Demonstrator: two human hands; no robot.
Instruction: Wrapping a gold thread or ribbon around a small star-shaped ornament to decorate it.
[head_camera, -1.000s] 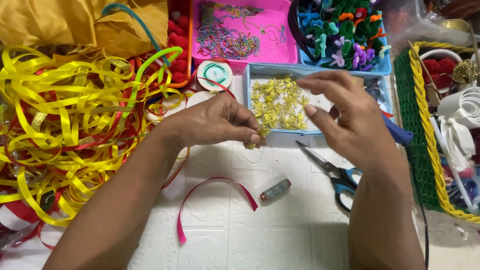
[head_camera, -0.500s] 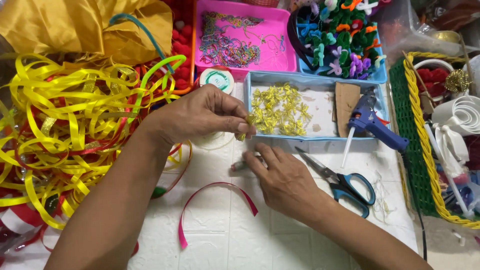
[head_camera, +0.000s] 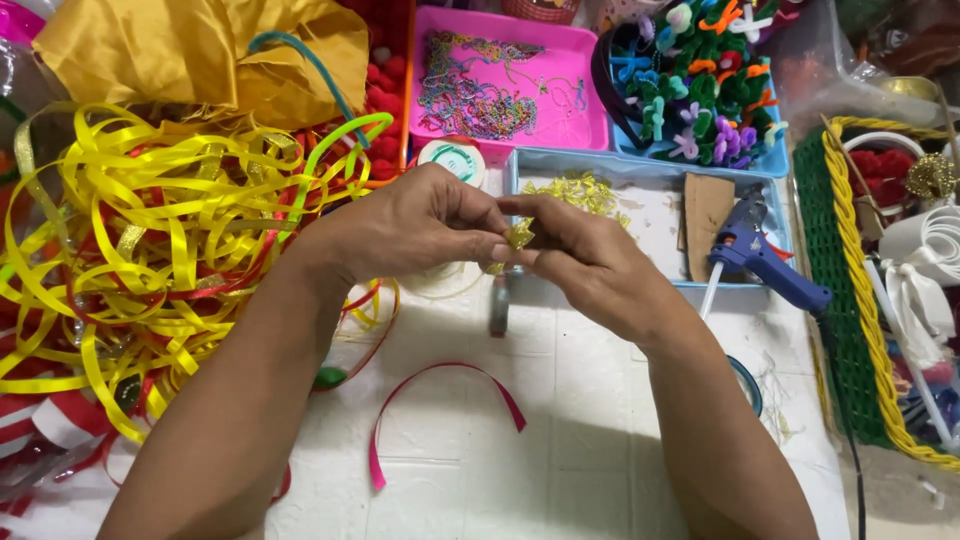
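Your left hand (head_camera: 420, 225) and right hand (head_camera: 590, 260) both pinch a tiny gold piece (head_camera: 519, 237) between fingertips; its orientation is too small to tell.

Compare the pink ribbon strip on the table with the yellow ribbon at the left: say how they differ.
The pink ribbon strip is a single short piece; the yellow ribbon is a big tangled heap of many loops. The pink strip lies in one open arch on the bare white table; the yellow ribbon is mixed with red and green strands. The pink strip lies below both hands, the yellow ribbon beside the left forearm. Both are narrow, glossy and untouched.
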